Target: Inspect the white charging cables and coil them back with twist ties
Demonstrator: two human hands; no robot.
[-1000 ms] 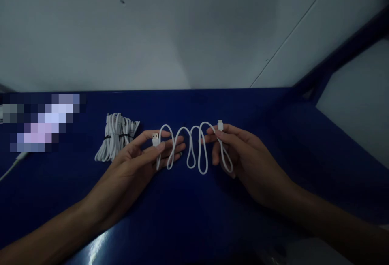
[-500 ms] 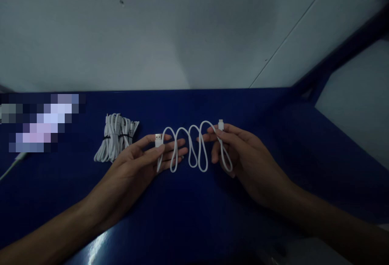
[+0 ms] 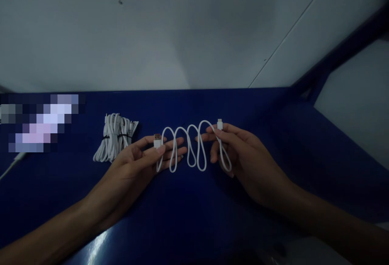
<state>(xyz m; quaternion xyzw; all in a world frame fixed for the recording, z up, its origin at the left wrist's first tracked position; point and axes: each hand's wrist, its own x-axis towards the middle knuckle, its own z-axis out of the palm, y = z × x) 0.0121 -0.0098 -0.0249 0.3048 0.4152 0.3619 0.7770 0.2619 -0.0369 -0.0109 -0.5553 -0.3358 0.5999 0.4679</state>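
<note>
A white cable (image 3: 201, 167) runs in several loose, wavy loops between my two hands, above a blue surface. My left hand (image 3: 146, 157) pinches its larger USB end between thumb and index finger, the metal plug facing up; the other fingers stretch behind the loops. At the other end, my right hand (image 3: 238, 145) grips the smaller plug between thumb and index finger, its tip also upward. Beyond my left hand lie bundled white cables (image 3: 114, 139), bound with black ties and partly hidden by that hand.
The blue tabletop (image 3: 188, 216) meets a grey wall (image 3: 152, 46) at its back edge. At the left is a pixelated bright object (image 3: 48, 123) with a white cord (image 3: 13, 163) at its lower end. A blue frame bar (image 3: 343, 54) slants at the right.
The USB plug in my left hand has turned slightly. Both hands keep their hold on the cable, and the loops hang almost the same.
</note>
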